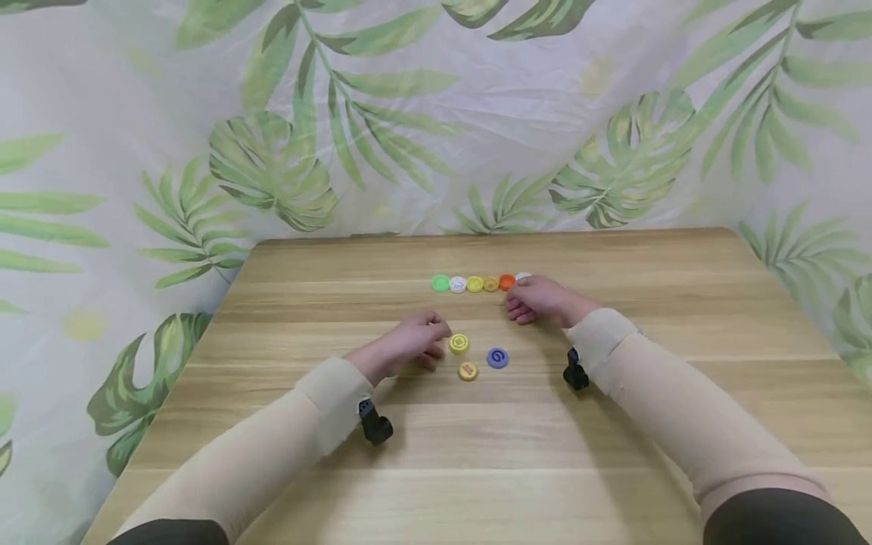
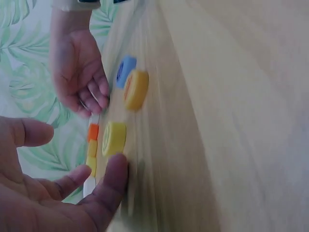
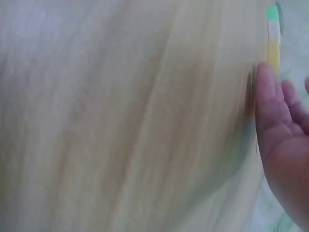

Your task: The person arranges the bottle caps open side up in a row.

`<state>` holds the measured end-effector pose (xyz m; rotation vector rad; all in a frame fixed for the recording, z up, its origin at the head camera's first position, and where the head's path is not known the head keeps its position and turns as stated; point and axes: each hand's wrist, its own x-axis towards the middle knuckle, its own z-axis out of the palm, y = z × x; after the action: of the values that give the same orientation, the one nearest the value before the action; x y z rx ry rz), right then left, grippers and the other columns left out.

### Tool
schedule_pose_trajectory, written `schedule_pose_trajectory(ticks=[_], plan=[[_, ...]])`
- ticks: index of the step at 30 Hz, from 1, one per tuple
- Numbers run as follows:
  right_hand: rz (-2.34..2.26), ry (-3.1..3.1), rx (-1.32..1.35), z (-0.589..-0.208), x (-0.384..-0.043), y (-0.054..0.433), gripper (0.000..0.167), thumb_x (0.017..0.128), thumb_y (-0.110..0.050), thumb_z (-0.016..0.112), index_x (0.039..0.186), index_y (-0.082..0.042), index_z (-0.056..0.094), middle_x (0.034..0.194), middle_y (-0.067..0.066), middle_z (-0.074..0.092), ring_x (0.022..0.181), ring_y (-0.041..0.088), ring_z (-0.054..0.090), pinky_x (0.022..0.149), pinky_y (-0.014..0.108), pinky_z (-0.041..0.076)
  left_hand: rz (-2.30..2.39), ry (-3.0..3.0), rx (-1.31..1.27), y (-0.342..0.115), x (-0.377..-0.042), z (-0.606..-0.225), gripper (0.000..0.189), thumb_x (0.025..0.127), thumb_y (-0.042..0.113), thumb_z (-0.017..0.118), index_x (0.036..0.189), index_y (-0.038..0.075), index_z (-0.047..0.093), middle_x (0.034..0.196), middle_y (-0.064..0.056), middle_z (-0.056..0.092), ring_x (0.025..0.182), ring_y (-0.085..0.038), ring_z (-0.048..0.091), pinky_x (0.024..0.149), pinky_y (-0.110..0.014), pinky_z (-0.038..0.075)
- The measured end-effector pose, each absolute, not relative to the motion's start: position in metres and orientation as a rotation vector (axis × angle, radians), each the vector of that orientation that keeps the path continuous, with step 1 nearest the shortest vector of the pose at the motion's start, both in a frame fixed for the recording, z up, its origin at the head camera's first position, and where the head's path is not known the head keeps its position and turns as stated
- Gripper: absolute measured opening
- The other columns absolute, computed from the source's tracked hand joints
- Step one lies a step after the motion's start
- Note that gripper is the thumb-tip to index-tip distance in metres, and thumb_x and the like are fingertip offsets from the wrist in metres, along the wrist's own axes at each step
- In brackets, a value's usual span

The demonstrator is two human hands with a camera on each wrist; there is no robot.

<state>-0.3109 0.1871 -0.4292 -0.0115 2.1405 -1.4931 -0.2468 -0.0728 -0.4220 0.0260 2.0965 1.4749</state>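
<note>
From the head camera I have both hands over a wooden table (image 1: 531, 484). My left hand (image 1: 412, 342) is released: the left wrist camera shows its fingers spread apart, with one fingertip right at the edge of a yellow disc (image 1: 459, 344). I cannot tell whether the two touch. That yellow disc lies flat in a loose group with a light orange disc (image 1: 468, 371), nearer me, and a blue disc (image 1: 498, 358) off to the right; the three stand apart from one another.

Farther back, a row of discs runs side by side: a green disc (image 1: 440, 283) at the left end, then white, yellow, pale orange and a red-orange disc (image 1: 507, 282). At the right end a white disc (image 1: 523, 276) shows only in part behind my right hand (image 1: 541, 300). That hand is released too, palm bared to the left wrist camera and fingers relaxed, though I cannot tell whether they touch the disc.

Both arms wear beige sleeves (image 1: 266, 431), and a leafy cloth (image 1: 511, 113) hangs behind the table.
</note>
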Motion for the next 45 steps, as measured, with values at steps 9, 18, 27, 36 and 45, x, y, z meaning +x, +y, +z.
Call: schedule_pose_trajectory(ticks=[9, 18, 27, 36, 45], plan=[[-1.448, 1.980, -0.148, -0.430, -0.310, 0.188, 0.032, 0.106, -0.002, 0.049, 0.131, 0.016, 0.052, 0.105, 0.014, 0.069, 0.089, 0.015, 0.069, 0.084, 0.030, 0.060, 1.762, 1.774, -0.033, -0.048, -0.257, -0.423, 0.047, 0.107, 0.004, 0.042, 0.152, -0.004, 0.031, 0.142, -0.026, 0.044, 0.121, -0.035, 0.058, 0.108, -0.040, 0.049], [-1.466, 1.969, -0.216, -0.426, -0.311, 0.185, 0.034, 0.102, 0.004, 0.055, 0.133, 0.018, 0.052, 0.107, 0.014, 0.073, 0.094, 0.014, 0.069, 0.090, 0.030, 0.058, 1.834, 1.750, -0.046, -0.032, -0.276, -0.425, 0.038, 0.107, 0.002, 0.045, 0.143, -0.006, 0.039, 0.123, -0.018, 0.053, 0.108, -0.024, 0.058, 0.106, -0.037, 0.049], [-1.331, 2.172, -0.273, -0.428, -0.314, 0.175, 0.031, 0.094, 0.004, 0.066, 0.123, 0.014, 0.062, 0.098, 0.008, 0.071, 0.083, 0.010, 0.063, 0.078, 0.022, 0.055, 1.739, 1.914, -0.018, -0.028, -0.295, -0.425, 0.011, 0.103, 0.000, 0.048, 0.102, -0.005, 0.058, 0.097, -0.011, 0.060, 0.087, -0.016, 0.061, 0.098, -0.033, 0.053], [-1.096, 2.499, -0.379, -0.432, -0.309, 0.169, 0.027, 0.083, -0.001, 0.080, 0.107, 0.003, 0.069, 0.092, 0.006, 0.070, 0.085, 0.014, 0.061, 0.079, 0.023, 0.049, 1.642, 1.978, 0.013, -0.025, -0.302, -0.427, 0.023, 0.100, 0.000, 0.052, 0.117, -0.014, 0.061, 0.096, -0.013, 0.065, 0.086, -0.019, 0.065, 0.094, -0.034, 0.057], [-1.043, 2.579, -0.424, -0.433, -0.306, 0.170, 0.025, 0.082, -0.005, 0.081, 0.105, 0.002, 0.073, 0.089, 0.004, 0.071, 0.081, 0.013, 0.060, 0.071, 0.022, 0.050, 1.620, 1.985, 0.010, -0.020, -0.306, -0.428, 0.013, 0.098, -0.003, 0.052, 0.104, -0.010, 0.061, 0.087, -0.011, 0.063, 0.079, -0.017, 0.063, 0.087, -0.032, 0.058]])
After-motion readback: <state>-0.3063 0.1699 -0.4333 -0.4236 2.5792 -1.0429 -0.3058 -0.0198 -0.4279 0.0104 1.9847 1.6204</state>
